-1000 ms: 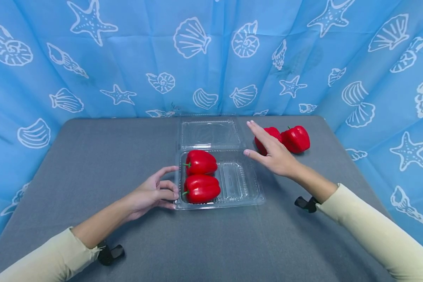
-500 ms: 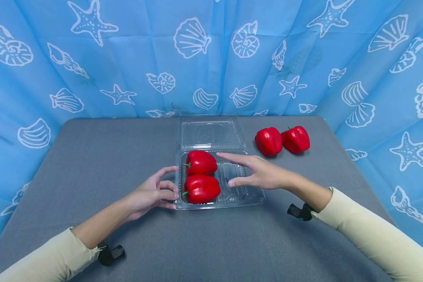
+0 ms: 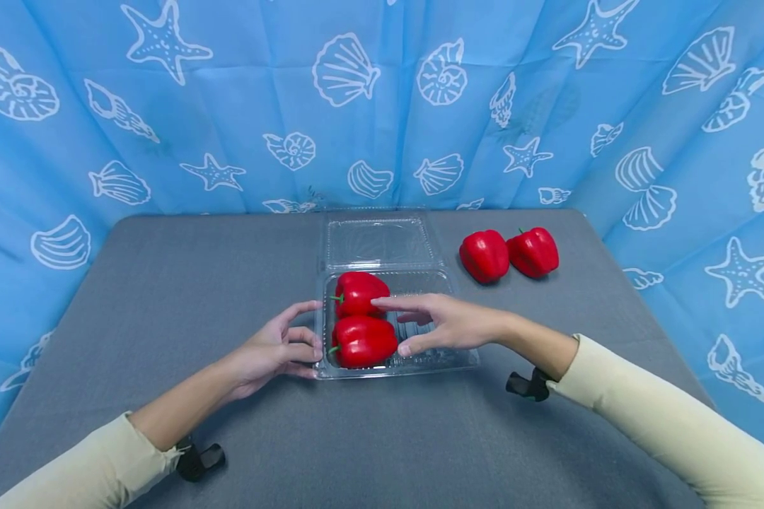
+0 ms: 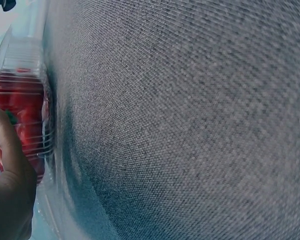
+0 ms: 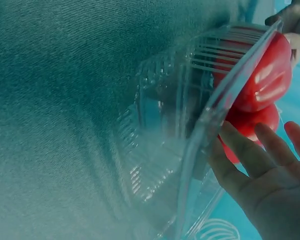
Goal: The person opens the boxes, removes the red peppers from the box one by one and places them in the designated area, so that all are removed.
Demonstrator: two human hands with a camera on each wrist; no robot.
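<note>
In the head view, a clear plastic clamshell container [image 3: 429, 367] lies with its lid folded back. Its left half holds two red bell peppers, the far bell pepper [image 3: 360, 290] and the near bell pepper [image 3: 364, 342], green stems to the left. My left hand [image 3: 269, 351] holds the container's left rim with bent fingers; the left wrist view shows a finger [image 4: 7, 137] along the ribbed wall. My right hand [image 3: 452, 322] is over the container's right half with fingers extended, the index fingertip at the far pepper, the thumb tip beside the near one. Nothing is gripped in it.
Two more red bell peppers, one on the left [image 3: 485, 256] and one on the right [image 3: 533, 252], sit side by side at the back right of the grey table [image 3: 382, 445]. The open lid [image 3: 380, 242] reaches the back edge, by a blue shell-print curtain [image 3: 242, 106].
My right hand has moved left and nearer, from beside the two loose peppers to over the container, its fingertips now at the peppers inside. My left hand has stayed put.
</note>
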